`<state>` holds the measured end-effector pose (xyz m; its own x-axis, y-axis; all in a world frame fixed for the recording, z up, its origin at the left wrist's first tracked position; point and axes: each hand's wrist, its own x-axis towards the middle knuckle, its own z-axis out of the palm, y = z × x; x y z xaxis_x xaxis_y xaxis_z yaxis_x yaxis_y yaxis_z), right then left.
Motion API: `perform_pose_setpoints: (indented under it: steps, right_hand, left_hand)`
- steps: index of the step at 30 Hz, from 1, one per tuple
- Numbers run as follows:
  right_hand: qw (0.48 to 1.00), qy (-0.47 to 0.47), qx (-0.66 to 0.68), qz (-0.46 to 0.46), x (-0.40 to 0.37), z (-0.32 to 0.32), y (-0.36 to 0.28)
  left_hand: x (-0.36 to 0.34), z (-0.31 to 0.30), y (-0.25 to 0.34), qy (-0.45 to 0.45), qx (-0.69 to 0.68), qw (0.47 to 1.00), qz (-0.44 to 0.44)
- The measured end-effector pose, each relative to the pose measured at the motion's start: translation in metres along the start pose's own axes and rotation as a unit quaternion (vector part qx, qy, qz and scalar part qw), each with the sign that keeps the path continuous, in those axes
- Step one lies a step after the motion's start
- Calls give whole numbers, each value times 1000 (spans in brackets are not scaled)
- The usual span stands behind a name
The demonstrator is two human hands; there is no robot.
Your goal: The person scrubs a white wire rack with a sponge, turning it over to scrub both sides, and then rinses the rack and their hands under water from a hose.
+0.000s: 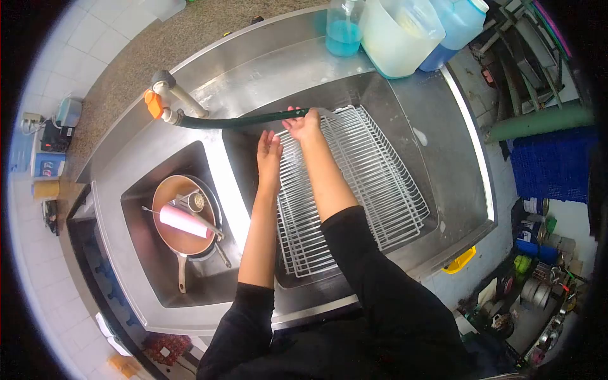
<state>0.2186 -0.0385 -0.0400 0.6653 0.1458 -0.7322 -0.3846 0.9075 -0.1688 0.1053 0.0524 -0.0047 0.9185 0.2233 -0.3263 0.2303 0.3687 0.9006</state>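
Observation:
A dark green hose (240,121) runs from the tap (166,104) with its orange handle across to the larger sink basin. Near its free end, my right hand (305,125) grips it, and water streams out to the right. My left hand (270,152) hovers just below the hose, holding nothing, its fingers stretched out. Beneath both hands a white wire dish rack (354,183) lies in the larger basin, where the water falls on its far part.
In the smaller basin at left sit a frying pan (166,235), a pink cup (185,221) and some metal utensils. Along the sink's back right stand a pump bottle (343,38) with blue liquid, a cut-open white jug (396,38) and a blue jug (453,35).

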Motion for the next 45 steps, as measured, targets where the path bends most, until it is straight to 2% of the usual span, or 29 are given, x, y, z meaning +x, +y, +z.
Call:
perform_pose_setpoints:
  steps: [3, 6, 7, 9, 12, 15, 18, 21, 22, 25, 29, 32, 34, 37, 38, 39, 40, 41, 43, 44, 45]
  right_hand:
    - [999, -27, -16, -30, -9, -3, -9]
    - [999, -33, -27, -25, -28, -14, -6]
    - [999, -32, -18, -22, -37, -23, 0]
    - [1000, -25, -1, -14, -55, -46, 13]
    - [999, -14, -31, -29, -81, -82, 30]
    - [996, -25, -85, 9, -104, -115, 31]
    - [988, -23, -145, 51, -123, -137, 19]
    - [979, -78, -189, 21, -131, -155, -8]
    - [970, -54, -239, -2, -138, -158, -17]
    - [974, -10, -225, -2, -162, -166, -39]
    - [969, -48, -244, 3, -159, -185, -1]
    - [974, -39, -219, 36, -165, -166, 40]
    - [950, -50, -308, 2, -177, -154, 52]
    - [910, -94, -403, -21, -191, -145, 59]
    - [894, -100, -437, -24, -192, -143, 63]
    - [876, -106, -469, -26, -190, -143, 68]
    - [837, -82, -538, -58, -186, -142, 70]
    - [840, -72, -534, -62, -183, -142, 71]
    - [846, -54, -525, -70, -179, -143, 71]
    - [878, -37, -473, -59, -178, -145, 72]
    - [907, -21, -419, -46, -176, -151, 75]
  left_hand:
    - [-12, -4, -10, 7, 70, 997, -27]
    - [-16, -27, -54, -19, 227, 973, -42]
    - [-27, -25, -51, -30, 288, 956, -43]
    - [-61, -14, -38, -8, 266, 951, -155]
    - [-69, -32, -58, 17, 72, 980, -183]
    - [-78, -22, -57, 39, -97, 994, -43]
    - [-74, 0, -27, 21, -207, 976, -64]
    - [-71, -8, -25, -42, -181, 979, -80]
    - [-80, -8, -18, -34, -163, 982, -88]
    - [-97, -37, -27, -36, -195, 975, -99]
    - [-111, -37, -34, -61, -221, 966, -123]
    - [-115, -36, -37, -11, -269, 951, -151]
    - [-118, -41, -38, 43, -266, 948, -171]
    - [-107, -72, -74, -52, -410, 904, -115]
    - [-108, -68, -78, 6, -421, 897, -137]
    - [-110, -67, -81, 7, -435, 888, -149]
    - [-111, -65, -84, 8, -448, 879, -160]
    - [-112, -64, -86, 10, -462, 871, -170]
    - [-114, -56, -80, 58, -392, 900, -180]
    - [-115, -54, -76, 82, -356, 913, -184]
    - [-117, -56, -75, 65, -292, 940, -166]
